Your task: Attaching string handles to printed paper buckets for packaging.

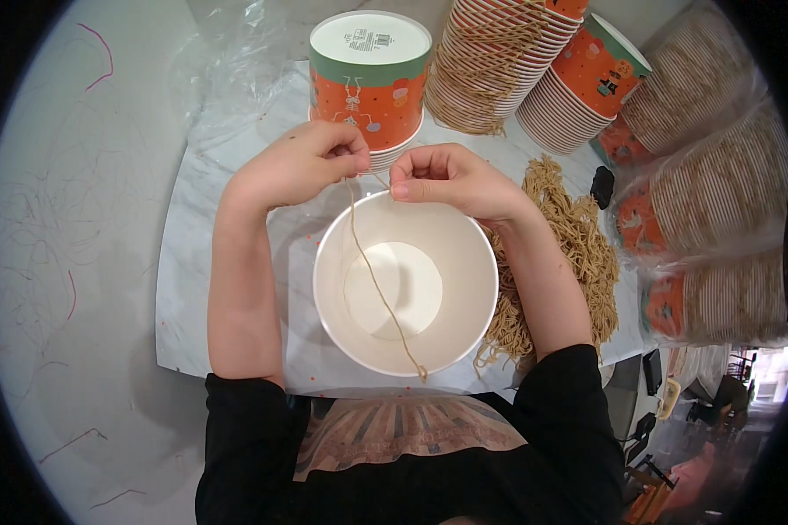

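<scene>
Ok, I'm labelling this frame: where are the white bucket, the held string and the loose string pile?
white bucket (464,262): head view, inner right wall.
held string (378,284): head view, mid-length.
loose string pile (582,245): head view, centre.

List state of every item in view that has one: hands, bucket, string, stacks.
left hand: closed, pinching the twine
right hand: closed, fingertips on the twine at the bucket rim
twine: hanging slack across the open bucket, end past the near rim
white paper bucket: upright, empty
orange bucket stack: upside down
pile of twine pieces: loose, heaped
bagged bucket stacks: lying sideways, wrapped in plastic
</scene>
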`<state>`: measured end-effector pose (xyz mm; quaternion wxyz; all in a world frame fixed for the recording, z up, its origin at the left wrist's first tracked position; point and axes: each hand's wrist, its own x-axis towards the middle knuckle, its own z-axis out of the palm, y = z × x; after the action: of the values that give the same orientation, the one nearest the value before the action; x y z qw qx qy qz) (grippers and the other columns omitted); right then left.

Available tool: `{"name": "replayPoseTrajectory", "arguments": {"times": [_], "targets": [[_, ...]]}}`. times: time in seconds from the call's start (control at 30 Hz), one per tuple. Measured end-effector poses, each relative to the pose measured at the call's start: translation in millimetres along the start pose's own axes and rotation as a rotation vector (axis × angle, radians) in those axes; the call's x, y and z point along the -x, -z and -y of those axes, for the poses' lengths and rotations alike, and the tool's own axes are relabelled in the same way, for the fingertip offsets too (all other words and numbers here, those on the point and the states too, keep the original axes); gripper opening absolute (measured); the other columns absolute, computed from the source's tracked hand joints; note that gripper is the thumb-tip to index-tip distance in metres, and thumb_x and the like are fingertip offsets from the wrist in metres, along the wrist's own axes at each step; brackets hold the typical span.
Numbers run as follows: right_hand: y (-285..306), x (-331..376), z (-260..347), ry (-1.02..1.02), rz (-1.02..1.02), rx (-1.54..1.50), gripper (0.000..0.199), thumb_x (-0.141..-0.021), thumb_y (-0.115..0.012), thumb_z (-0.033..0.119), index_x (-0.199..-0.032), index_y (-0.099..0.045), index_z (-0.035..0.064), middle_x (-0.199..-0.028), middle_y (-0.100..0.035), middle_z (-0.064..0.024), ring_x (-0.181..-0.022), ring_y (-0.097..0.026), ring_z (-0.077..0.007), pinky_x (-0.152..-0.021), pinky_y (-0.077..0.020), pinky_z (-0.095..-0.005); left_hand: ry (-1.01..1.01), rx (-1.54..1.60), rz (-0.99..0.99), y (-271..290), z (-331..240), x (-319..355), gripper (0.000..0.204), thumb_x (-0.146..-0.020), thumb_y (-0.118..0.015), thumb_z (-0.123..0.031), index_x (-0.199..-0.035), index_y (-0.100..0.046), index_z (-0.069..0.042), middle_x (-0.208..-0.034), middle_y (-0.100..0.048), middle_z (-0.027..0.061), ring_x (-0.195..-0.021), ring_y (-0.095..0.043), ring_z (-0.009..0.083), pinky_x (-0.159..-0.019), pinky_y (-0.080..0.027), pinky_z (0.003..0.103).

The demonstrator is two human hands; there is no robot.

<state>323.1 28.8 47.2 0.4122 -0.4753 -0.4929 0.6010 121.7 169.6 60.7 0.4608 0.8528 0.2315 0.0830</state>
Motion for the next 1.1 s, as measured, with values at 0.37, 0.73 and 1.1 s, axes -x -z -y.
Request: {"name": "replayPoseTrajectory", "arguments": {"times": [0.37, 0.73, 1.1], "targets": [[0.4, 3.7, 2.3, 0.054, -0.091, 0.06, 0.015, -0.09, -0.076, 0.014, -0.094, -0.067, 0.0037, -0.086, -0.067, 0.0025, -0.076, -0.061, -0.0027, -0.068, -0.0478, -0.0187, -0.031, 0.208, -0.062, -4.0, -5.2, -3.0, 0.014, -0.096, -0.06, -0.015, -0.102, -0.062, -0.002, -0.083, -0.061, 0.0002, -0.079, -0.059, 0.0112, -0.074, -0.048, 0.027], [12.3, 4.2, 4.4, 0.181, -0.224, 0.257, 0.017, -0.087, -0.077, 0.008, -0.098, -0.066, 0.0034, -0.088, -0.065, 0.003, -0.08, -0.06, -0.0034, -0.074, -0.0497, -0.0193, -0.154, 1.099, -0.01, 24.9, -21.8, 15.9, 0.039, -0.1, -0.061, -0.017, -0.134, -0.05, -0.003, -0.109, -0.06, 0.004, -0.054, -0.038, 0.0012, -0.061, -0.036, 0.019], [16.5, 14.4, 13.4, 0.194, -0.286, 0.418, 0.018, -0.086, -0.079, 0.012, -0.097, -0.068, 0.0035, -0.091, -0.066, 0.0027, -0.086, -0.061, -0.0063, -0.077, -0.0497, -0.0221, -0.211, 0.626, -0.257, 32.6, -30.5, 35.4, 0.025, -0.091, -0.068, -0.013, -0.115, -0.06, -0.007, -0.107, -0.059, -0.0002, -0.075, -0.048, 0.0035, -0.058, -0.039, 0.018]]}}
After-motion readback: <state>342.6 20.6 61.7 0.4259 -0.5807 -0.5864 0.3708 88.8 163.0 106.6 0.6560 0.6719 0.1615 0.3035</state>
